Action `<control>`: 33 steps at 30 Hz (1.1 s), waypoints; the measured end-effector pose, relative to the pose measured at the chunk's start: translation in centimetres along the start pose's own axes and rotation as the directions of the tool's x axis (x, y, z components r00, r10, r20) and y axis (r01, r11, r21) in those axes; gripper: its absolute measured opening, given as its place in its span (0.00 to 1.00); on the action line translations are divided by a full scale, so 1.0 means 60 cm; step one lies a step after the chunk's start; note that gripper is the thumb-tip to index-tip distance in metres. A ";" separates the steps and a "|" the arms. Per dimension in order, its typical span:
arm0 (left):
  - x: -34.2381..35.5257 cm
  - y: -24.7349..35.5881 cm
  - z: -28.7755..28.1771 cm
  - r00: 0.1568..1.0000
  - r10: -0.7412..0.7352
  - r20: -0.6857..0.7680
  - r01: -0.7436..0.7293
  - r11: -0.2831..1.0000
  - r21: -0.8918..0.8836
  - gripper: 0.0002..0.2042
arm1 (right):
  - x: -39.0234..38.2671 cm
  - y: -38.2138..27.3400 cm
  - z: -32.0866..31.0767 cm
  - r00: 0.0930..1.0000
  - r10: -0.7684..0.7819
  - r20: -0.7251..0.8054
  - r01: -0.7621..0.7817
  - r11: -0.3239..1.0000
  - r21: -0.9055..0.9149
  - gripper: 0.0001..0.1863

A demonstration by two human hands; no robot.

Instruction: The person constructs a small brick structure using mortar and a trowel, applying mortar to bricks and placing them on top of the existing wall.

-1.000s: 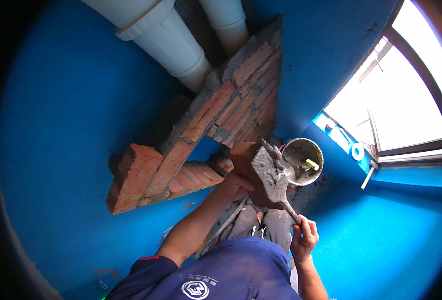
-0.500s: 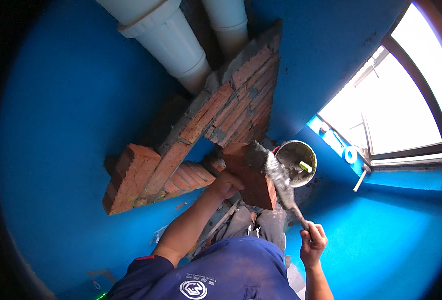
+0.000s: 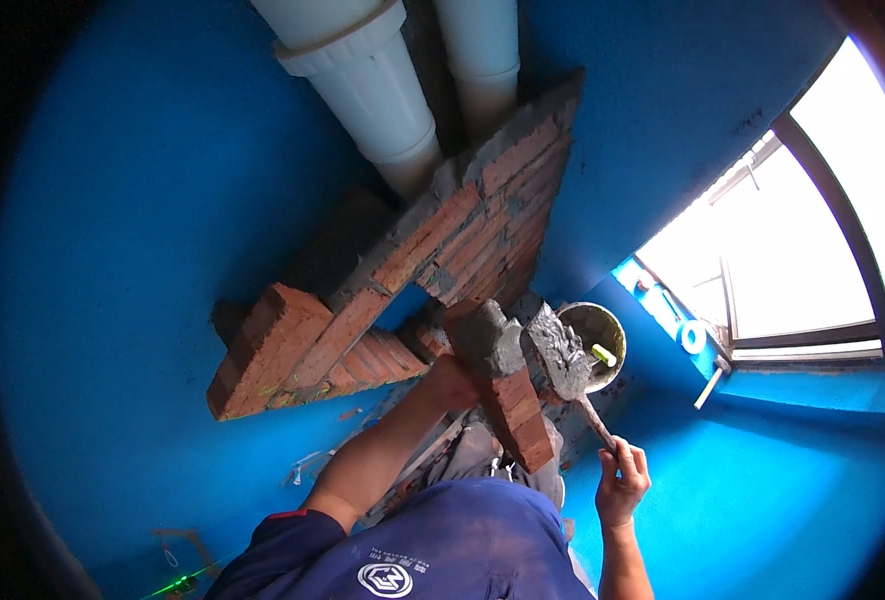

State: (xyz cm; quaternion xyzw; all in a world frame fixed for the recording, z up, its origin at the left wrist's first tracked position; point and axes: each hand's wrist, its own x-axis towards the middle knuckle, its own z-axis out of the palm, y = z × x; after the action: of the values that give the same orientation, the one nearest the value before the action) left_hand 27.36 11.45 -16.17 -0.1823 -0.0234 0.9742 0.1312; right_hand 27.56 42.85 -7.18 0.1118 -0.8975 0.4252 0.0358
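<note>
My left hand [image 3: 451,385] grips a red brick [image 3: 519,412] from its left side, out in front of my body. Grey mortar [image 3: 491,340] coats the brick's far end. To the right of it, my right hand [image 3: 623,482] is closed round the handle of a trowel [image 3: 559,358]. The trowel's blade is smeared with mortar and lies close beside the brick's coated end. Behind the blade is a round bucket [image 3: 618,326] with a light green thing [image 3: 603,355] in it. The fingers of my left hand under the brick are mostly hidden.
A partly built brick wall [image 3: 498,225] slants ahead, with a loose-looking brick [image 3: 281,325] at its left end. Two thick white pipes [image 3: 368,85] stand behind it. A hammer [image 3: 713,385] leans by the window [image 3: 813,240] on the right. Walls are blue.
The brick in my left hand has tilted and more of its mortared end shows. The trowel blade has turned its mortar-covered face into view, close to the brick.
</note>
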 end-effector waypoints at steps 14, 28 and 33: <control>-0.022 0.025 0.036 0.988 0.094 0.126 -0.147 0.836 0.529 0.22 | 0.016 0.073 0.017 0.773 0.535 0.342 -0.627 0.727 0.280 0.13; -0.057 0.034 -0.116 0.870 0.437 -0.227 0.205 0.099 0.974 0.19 | 0.024 0.223 0.101 0.448 0.688 0.571 -0.876 0.466 0.126 0.21; 0.009 0.047 -0.133 0.998 0.024 -0.065 0.002 0.927 0.376 0.21 | 0.053 0.123 0.062 0.843 0.400 0.361 -0.469 0.875 0.124 0.08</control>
State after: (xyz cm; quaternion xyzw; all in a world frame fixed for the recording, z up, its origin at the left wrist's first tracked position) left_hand 29.07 8.85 -24.08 -0.1870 0.1688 0.9546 0.1590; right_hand 22.88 43.98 -14.59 -0.0241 -0.8433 0.4891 -0.2215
